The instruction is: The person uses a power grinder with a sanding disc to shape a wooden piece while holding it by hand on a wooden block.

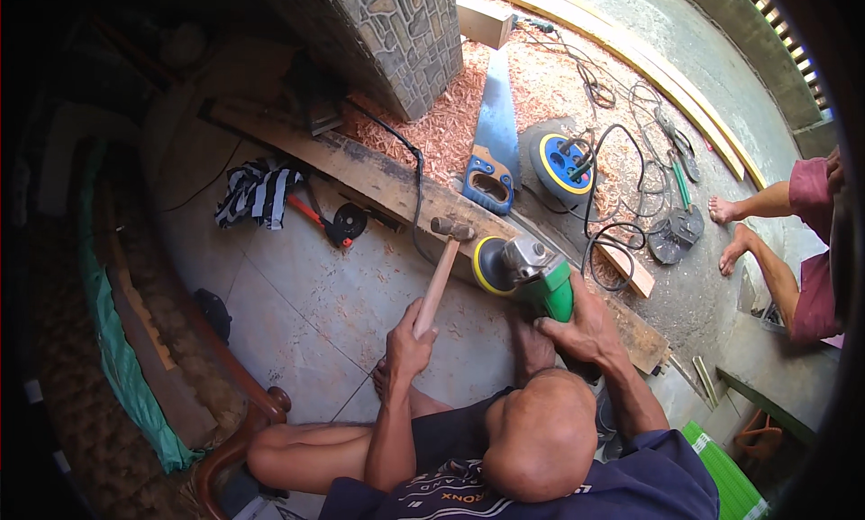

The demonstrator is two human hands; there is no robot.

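My left hand (410, 342) is closed around the pale wooden handle of a hammer (438, 284). The hammer's small, dark head lies over the edge of a long worn plank (360, 162); whether it touches the wood I cannot tell. Wrapped round the green body of an angle grinder (551, 290) is my right hand (584, 326). The grinder's yellow-rimmed disc faces left, close beside the hammer. A handsaw (489, 179) with a blue handle lies just beyond the plank.
Wood shavings surround a blue and yellow cable reel (566, 164) and tangled black cords (622, 241). A stone-patterned pillar (396, 38) stands at the back. Left are a striped cloth (259, 193) and a curved wooden armrest (236, 385). Another person's bare feet (732, 241) are at right.
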